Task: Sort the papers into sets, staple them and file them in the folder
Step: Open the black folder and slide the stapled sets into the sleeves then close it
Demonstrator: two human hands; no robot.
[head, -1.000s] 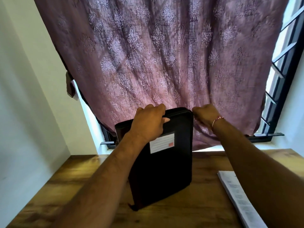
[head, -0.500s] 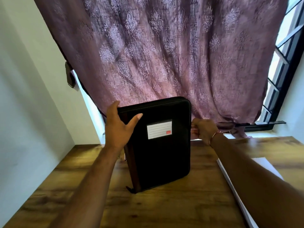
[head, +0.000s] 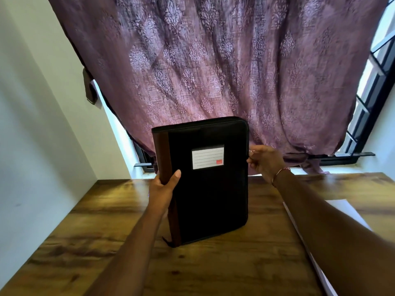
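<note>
A black zippered folder [head: 210, 195] with a brown spine and a white label stands upright on its lower edge on the wooden table [head: 213, 268]. My left hand [head: 163, 188] grips the brown spine at mid height, thumb on the front cover. My right hand [head: 264, 162] pinches something small, apparently the zip pull, at the folder's upper right edge. A stack of white papers [head: 333, 212] lies on the table to the right, mostly hidden under my right forearm.
A purple patterned curtain [head: 213, 71] hangs right behind the folder and drapes over the window sill. A black window grille [head: 367, 116] shows at the right. A white wall [head: 32, 146] borders the table's left side.
My left hand slid from the folder's top corner down to mid spine. My right hand moved down from the top right corner and stays pinched at the right edge. The folder now stands straighter.
</note>
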